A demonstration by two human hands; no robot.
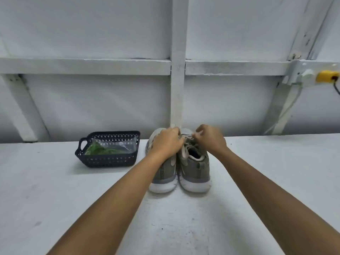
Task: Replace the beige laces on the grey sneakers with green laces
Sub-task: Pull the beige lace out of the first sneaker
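Two grey sneakers stand side by side on the white table, heels towards me: the left sneaker [163, 172] and the right sneaker [196, 170]. Beige laces [186, 144] run over the right sneaker's tongue. My left hand [166, 142] reaches across the left sneaker and pinches the lace near the right sneaker's toe end. My right hand [211, 138] pinches the lace from the other side, fingers curled. Green laces [97, 150] lie in a clear bag inside the dark basket [110, 161] to the left.
The white table [55, 199] runs up to a white framed wall [177, 89] right behind the sneakers. A yellow socket with a cable [326, 76] is fixed on the wall at the far right.
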